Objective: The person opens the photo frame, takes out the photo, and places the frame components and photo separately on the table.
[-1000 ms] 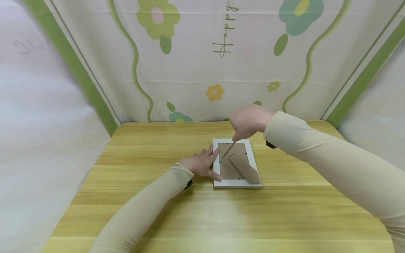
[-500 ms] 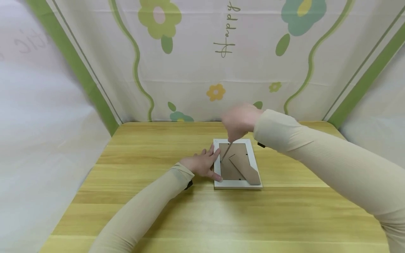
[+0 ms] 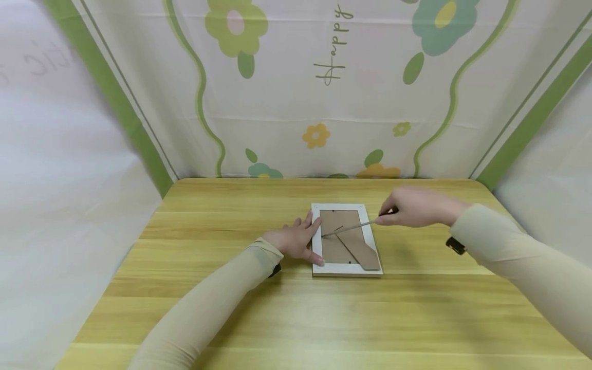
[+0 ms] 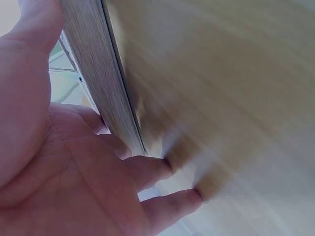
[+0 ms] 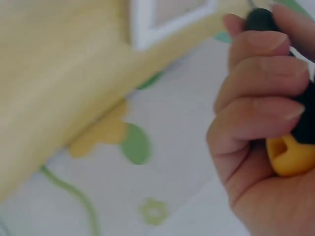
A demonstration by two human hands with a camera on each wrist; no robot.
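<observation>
A white picture frame lies back side up on the table, showing its brown backing board and a folded stand leg. My left hand rests at its left side, thumb and fingers spread over the white border. In the left wrist view, other fingertips lie beside the frame's edge. My right hand grips a screwdriver by its black and yellow handle, right of the frame. The metal shaft slants low across the backing, its tip at a small black tab on the left inner edge.
More small black tabs sit along the backing's edges. The wooden table extends around the frame. Behind it hangs a white cloth printed with flowers, and pale cloth stands at both sides.
The right hand has dipped and swung right from above the frame, bringing the screwdriver's shaft from steep to nearly flat. Its tip stays at the left tab. The left hand has not moved.
</observation>
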